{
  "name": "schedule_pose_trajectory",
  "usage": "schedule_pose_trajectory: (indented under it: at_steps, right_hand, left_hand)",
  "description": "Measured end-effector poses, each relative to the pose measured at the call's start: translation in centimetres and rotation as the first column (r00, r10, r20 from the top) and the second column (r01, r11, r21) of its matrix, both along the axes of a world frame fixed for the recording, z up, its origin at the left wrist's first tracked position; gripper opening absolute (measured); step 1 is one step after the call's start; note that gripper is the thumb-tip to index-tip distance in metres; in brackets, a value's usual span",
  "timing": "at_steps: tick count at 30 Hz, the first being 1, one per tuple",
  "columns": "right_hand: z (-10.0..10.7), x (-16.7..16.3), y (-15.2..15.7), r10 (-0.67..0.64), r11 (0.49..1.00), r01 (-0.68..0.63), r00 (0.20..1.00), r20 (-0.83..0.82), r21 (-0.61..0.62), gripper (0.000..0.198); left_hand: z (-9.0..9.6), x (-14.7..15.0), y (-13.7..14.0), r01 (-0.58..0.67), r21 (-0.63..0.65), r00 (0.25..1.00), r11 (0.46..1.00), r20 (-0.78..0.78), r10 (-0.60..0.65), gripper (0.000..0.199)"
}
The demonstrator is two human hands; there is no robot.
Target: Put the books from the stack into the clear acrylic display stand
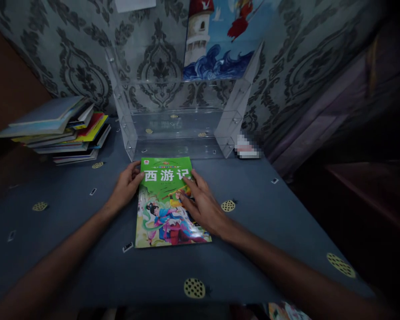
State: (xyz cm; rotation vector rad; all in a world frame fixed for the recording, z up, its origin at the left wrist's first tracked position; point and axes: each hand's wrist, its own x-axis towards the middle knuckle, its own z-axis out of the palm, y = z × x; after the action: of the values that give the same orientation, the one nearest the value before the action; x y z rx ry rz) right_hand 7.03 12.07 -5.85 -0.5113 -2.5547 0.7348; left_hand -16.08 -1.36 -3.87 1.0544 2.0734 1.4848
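Note:
A green picture book with large white Chinese characters and colourful painted figures is face up in front of me, its cover closed. Along its upper left edge, my left hand grips it, thumb at the cover and the other fingers curled by the side. My right hand holds the right side, with the thumb and a finger over the cover and other fingers at the edge. Whether the book rests fully on the table or is slightly raised, I cannot tell. Just beyond its top edge stands a clear acrylic rack with stepped shelves.
A stack of books leans unevenly at the left back. A picture book with a tower and waves stands on the rack's upper level. A blurred-out object sits right of the rack. The table's cloth is dark with pineapple prints.

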Motion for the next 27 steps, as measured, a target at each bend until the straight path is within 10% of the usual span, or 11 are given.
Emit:
schedule_pose_trajectory:
  at_steps: [9,27]
  right_hand:
    - [2.5,-5.1,2.7,0.124,0.980,-0.148,0.977,0.171,0.134,0.050]
    - [0.4,-3.8,5.1,-0.002,0.999,0.002,1.000,-0.003,0.040,0.051]
  left_hand:
    - [0.3,0.5,-0.4,-0.064,-0.245,0.722,0.967,-0.681,-0.125,0.042]
    - [0.0,0.6,-0.4,-0.087,-0.258,0.695,0.962,-0.708,-0.127,0.044]
